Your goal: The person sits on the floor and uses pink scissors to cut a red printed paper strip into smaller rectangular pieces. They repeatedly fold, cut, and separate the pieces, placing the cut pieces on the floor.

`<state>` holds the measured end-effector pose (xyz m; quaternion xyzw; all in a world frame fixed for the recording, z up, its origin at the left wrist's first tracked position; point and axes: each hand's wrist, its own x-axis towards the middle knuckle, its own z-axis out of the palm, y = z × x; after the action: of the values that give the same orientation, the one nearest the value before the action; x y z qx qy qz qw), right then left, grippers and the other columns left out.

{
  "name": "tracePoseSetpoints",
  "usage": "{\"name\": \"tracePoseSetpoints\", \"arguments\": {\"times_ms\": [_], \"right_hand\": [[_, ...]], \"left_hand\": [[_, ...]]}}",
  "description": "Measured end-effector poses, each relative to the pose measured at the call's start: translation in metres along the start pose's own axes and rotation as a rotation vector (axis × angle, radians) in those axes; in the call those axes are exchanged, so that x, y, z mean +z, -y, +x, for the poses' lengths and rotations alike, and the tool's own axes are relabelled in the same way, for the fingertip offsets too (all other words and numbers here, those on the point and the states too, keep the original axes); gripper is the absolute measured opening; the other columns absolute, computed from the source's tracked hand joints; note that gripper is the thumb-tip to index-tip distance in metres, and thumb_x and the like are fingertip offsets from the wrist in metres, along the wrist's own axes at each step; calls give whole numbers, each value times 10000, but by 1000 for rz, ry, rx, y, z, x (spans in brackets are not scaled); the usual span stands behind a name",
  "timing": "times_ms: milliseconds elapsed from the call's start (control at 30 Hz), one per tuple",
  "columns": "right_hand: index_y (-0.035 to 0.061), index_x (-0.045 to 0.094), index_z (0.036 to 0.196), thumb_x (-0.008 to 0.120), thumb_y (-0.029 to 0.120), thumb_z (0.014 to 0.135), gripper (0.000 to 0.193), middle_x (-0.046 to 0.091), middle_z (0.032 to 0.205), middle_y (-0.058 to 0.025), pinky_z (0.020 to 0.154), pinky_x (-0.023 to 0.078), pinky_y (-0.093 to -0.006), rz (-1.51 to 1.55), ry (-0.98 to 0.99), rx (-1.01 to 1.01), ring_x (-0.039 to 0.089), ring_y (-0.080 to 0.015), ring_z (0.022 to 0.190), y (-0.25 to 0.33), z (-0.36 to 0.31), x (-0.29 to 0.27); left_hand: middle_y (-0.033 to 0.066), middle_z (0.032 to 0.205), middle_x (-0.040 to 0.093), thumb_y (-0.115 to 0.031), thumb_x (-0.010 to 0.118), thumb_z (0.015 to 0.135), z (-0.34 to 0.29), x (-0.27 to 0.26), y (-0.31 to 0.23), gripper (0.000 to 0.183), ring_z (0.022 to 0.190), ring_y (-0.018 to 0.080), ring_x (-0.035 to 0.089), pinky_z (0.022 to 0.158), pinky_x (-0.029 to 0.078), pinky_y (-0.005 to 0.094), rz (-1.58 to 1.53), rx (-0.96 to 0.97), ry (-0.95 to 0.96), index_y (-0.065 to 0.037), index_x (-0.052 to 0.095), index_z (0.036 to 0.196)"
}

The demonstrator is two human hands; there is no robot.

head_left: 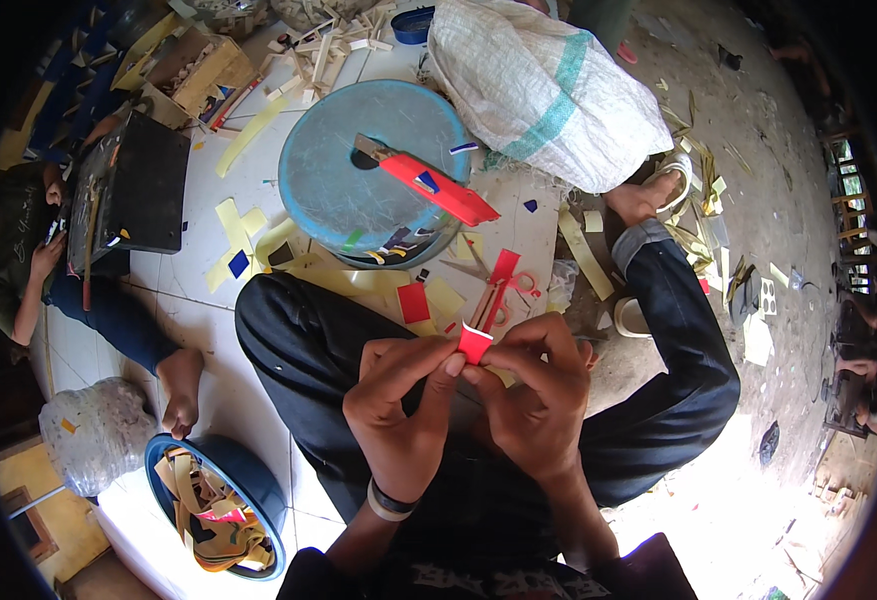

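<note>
My left hand (400, 402) and my right hand (540, 392) meet in front of my lap, both pinching a small red piece of sheet material (474, 344) with a white edge. Between thumb and fingertips it looks slightly curved; what it is made of I cannot tell. Just beyond it lie a red strip (504, 268) and scissors with pinkish-red handles (525, 283), partly covered. A flat red square (413, 302) rests to the left of them. On the round grey-blue drum top (328, 140) lies a red-handled utility knife (436, 190), with a small blue scrap on it.
A white woven sack (548, 90) stands at the far right of the drum. Yellowish offcuts (363, 283) litter the tiles. A blue tub (273, 500) of scraps and a stuffed plastic bag (98, 430) sit at left, near another person beside a black box (143, 185).
</note>
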<state>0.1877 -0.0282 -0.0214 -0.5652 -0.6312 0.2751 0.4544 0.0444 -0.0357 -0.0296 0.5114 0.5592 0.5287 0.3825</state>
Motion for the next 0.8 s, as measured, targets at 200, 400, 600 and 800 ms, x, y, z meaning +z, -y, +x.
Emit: {"name": "tracePoseSetpoints", "arguments": {"times_ms": [200,400,600,800], "right_hand": [[29,795,966,890,-17,745,246,610,938,-66,627,447,-328,100,85,-6,619,-200,776,-4,6,-3],[36,808,969,902,7,745,245,614,934,-57,671,466,-312,151,130,60,624,-179,784,-6,5,-7],[46,805,946,893,-3,746,224,630,919,-77,673,475,-346,222,155,73,639,-216,806,-10,7,-4],[48,806,936,890,-3,751,210,640,872,-73,701,480,-369,96,196,39,630,-241,818,-10,3,-7]], "left_hand": [[53,1081,761,33,784,932,1,-9,3,206,954,126,590,821,465,278,-229,-162,90,-8,784,1135],[62,1095,739,34,777,942,-1,-10,0,195,971,116,598,813,458,264,-308,-190,116,3,781,1134],[79,1101,724,41,764,952,2,-13,3,182,971,116,633,815,481,261,-304,-173,172,20,774,1133],[70,1055,689,48,719,986,9,-21,11,147,933,121,656,854,512,266,-381,-316,324,47,739,1132]]}}
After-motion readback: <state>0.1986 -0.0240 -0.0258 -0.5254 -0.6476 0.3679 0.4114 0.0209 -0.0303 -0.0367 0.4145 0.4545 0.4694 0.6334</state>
